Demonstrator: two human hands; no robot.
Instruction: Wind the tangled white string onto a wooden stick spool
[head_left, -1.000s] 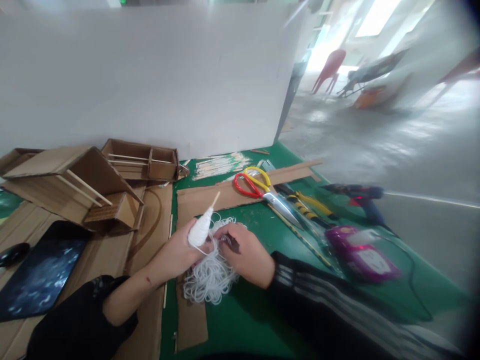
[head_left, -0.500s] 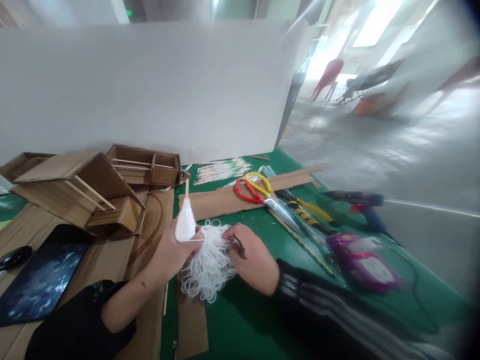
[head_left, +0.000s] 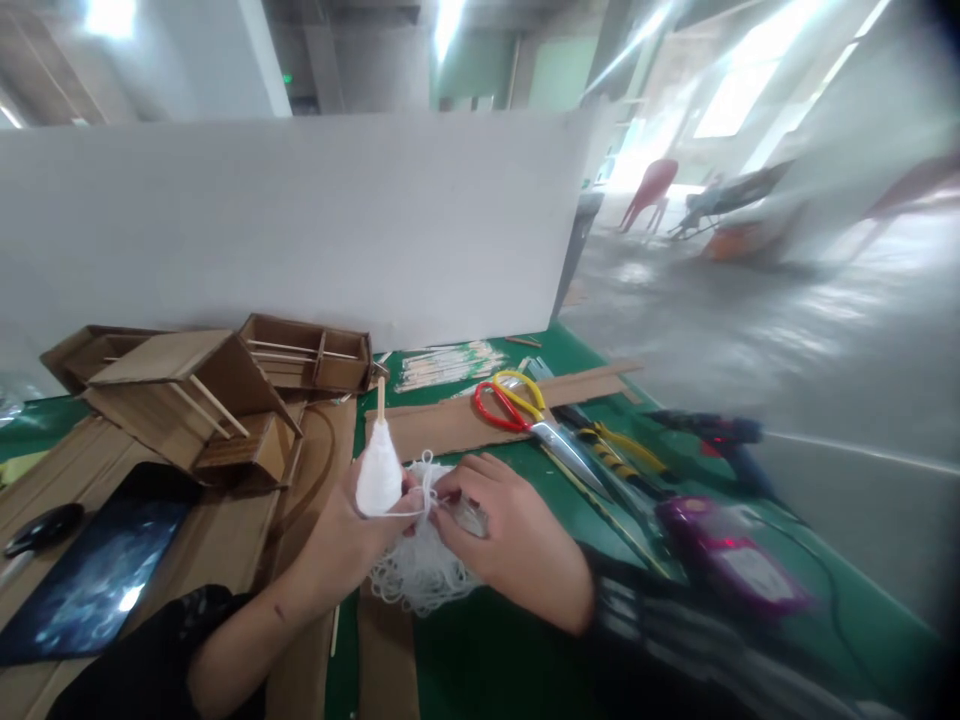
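White thread is wound into a cone (head_left: 379, 475) around a thin wooden stick (head_left: 381, 400), whose bare tip points up. My left hand (head_left: 341, 535) grips this thread-wrapped stick, and a strand runs from the cone across its thumb. Just right of it, my right hand (head_left: 521, 530) is closed, its fingertips pinching strands of white yarn. Below both hands lies a loose, tangled heap of white yarn (head_left: 424, 580), partly covered by the fingers. The lower end of the stick is hidden by the cone and my left hand.
Scissors (head_left: 555, 435), pliers (head_left: 634, 450), a purple device (head_left: 735, 555) and a power drill (head_left: 709, 428) lie on the right. Cardboard box shapes (head_left: 180, 390) and a dark tablet (head_left: 97, 570) sit on the left. A white panel (head_left: 300, 220) stands behind.
My right hand has shifted from the heap's right side toward my left thumb, drawing strands up close to the cone. The camera has tilted up, so the scene sits lower.
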